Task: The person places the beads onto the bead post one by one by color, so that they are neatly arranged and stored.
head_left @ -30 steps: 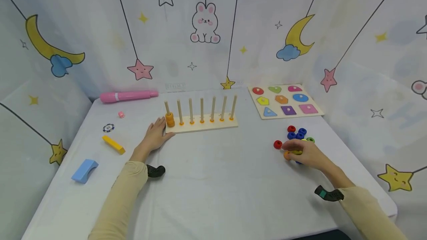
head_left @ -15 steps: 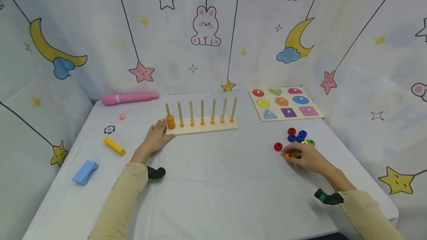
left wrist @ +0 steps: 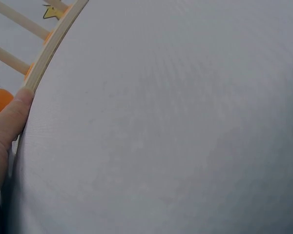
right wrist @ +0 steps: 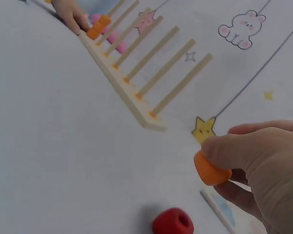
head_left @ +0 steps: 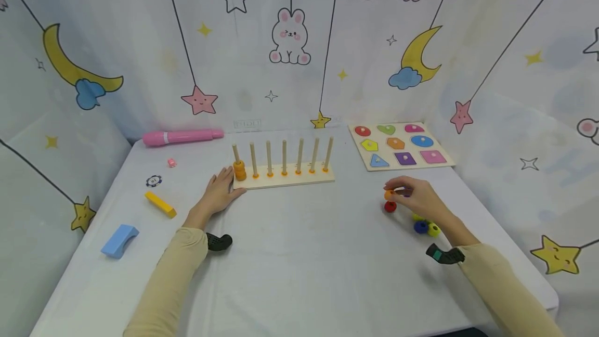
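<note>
A wooden peg board [head_left: 290, 176] with several upright pegs stands near the table's back. Orange beads [head_left: 239, 170] are stacked on its leftmost peg. My left hand [head_left: 219, 191] rests against the board's left end, its thumb [left wrist: 20, 105] along the front edge and its other fingers extended. At the right, my right hand [head_left: 414, 195] pinches an orange bead [right wrist: 211, 168] between thumb and fingers, above the table. A red bead [right wrist: 173, 223] lies just below it. Blue and yellow beads [head_left: 421, 227] lie beside the right wrist; the hand hides the others behind it.
A shape puzzle board [head_left: 401, 144] lies at the back right. On the left are a pink marker-shaped object [head_left: 182, 137], a small pink piece [head_left: 171, 163], a round chip [head_left: 153, 181], a yellow block [head_left: 160, 205] and a blue arched block [head_left: 119, 241]. A patterned curtain borders the table.
My right hand has taken the orange bead from the pile and lifted it up and slightly left, over the red bead. The left hand stays at the peg board.
</note>
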Available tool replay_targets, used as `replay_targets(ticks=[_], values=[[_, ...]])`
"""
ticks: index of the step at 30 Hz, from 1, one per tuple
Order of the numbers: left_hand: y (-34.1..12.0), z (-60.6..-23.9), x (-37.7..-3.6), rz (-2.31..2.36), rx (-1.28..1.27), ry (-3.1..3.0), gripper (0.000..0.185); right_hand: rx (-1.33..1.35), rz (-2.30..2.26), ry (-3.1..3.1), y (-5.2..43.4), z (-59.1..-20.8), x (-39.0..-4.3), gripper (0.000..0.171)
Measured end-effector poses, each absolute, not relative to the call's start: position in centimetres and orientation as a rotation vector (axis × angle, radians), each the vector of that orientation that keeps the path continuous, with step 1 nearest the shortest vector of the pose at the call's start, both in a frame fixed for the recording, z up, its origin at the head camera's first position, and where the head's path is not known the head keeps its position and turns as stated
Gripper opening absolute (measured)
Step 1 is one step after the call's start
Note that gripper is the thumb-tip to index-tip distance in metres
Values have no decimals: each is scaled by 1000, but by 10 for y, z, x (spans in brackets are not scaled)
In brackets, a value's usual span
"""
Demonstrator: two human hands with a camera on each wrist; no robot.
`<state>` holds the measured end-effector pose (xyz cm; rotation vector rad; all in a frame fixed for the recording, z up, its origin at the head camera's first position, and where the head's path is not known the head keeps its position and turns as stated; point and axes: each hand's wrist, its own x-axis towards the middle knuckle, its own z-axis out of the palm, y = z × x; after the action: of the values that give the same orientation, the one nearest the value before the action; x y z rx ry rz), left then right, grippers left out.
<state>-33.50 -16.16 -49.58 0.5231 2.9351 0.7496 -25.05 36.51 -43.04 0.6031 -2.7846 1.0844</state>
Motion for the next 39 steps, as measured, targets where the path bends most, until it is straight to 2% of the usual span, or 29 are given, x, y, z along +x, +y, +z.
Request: replay_targets(ticks=[5, 12, 16, 19, 39], values=[[-162, -497, -336, 754, 513, 2925, 80, 684, 1121, -2729, 331, -410, -279, 28], [-163, -495, -333, 750, 501, 2938, 79, 832, 1102, -2630, 261, -360, -306, 28], [-165, -496, -334, 764, 494, 2937, 79, 945, 1132, -2559, 230, -359, -338, 26], [-165, -497, -334, 759, 501, 2936, 80, 1027, 1160, -2530, 202, -353, -349, 25], [-163, -496, -336, 744, 488, 2947, 80, 1298, 1158, -2481, 58, -353, -388, 23]])
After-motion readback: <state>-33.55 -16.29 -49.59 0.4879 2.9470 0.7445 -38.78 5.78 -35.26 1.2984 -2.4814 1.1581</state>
